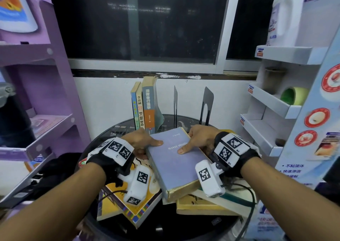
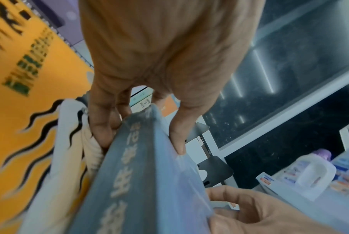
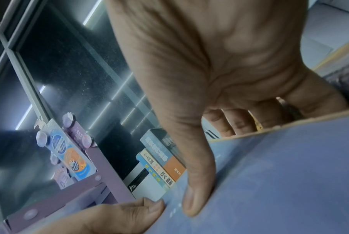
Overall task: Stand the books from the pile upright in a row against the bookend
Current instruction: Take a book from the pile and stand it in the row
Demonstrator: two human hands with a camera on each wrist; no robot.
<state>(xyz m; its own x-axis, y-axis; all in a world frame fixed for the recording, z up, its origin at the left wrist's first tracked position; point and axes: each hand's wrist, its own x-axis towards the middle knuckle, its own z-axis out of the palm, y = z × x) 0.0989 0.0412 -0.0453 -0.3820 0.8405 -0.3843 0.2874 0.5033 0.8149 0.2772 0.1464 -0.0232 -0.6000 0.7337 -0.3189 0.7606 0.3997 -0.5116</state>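
- left hand: bare fingers; black wrist strap with white blocks printed with black square markers; white camera pod below, thin black cable
- right hand: same black strap, marker blocks, white pod; forearms bare

Lavender-blue book, orange-yellow book

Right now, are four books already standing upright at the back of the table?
No, only three upright books stand there; the blue book lies on the pile.
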